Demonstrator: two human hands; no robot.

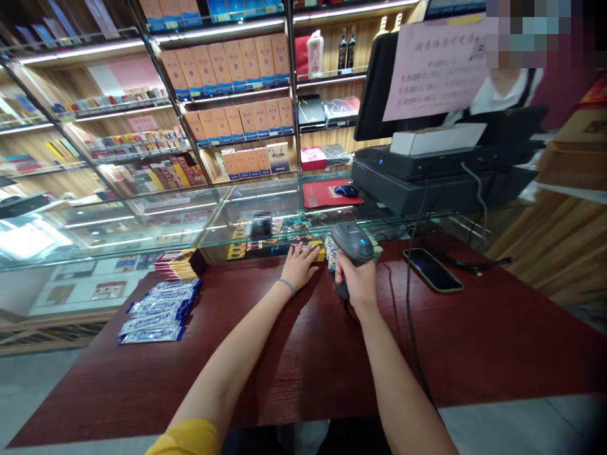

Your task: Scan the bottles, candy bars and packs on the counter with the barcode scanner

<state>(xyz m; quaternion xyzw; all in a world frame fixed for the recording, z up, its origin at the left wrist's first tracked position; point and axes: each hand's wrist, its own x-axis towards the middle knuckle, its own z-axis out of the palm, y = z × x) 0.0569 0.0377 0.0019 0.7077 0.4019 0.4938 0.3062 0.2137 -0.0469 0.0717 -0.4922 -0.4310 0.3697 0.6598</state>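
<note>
My right hand is wrapped round the handle of a dark barcode scanner, which has a small blue light on top. The scanner is raised over the back part of the red-brown desk. To its left, my left hand rests with fingers spread at the desk's back edge. Its fingertips touch or lie over small yellow packets; how they meet is partly hidden. Silvery packets show just behind the scanner, mostly covered by it.
Blue-and-white sachets and a stack of red-yellow packets lie at left. A phone and cables lie at right. Behind are a glass counter, a mouse, a monitor and stocked shelves. A person is at back right.
</note>
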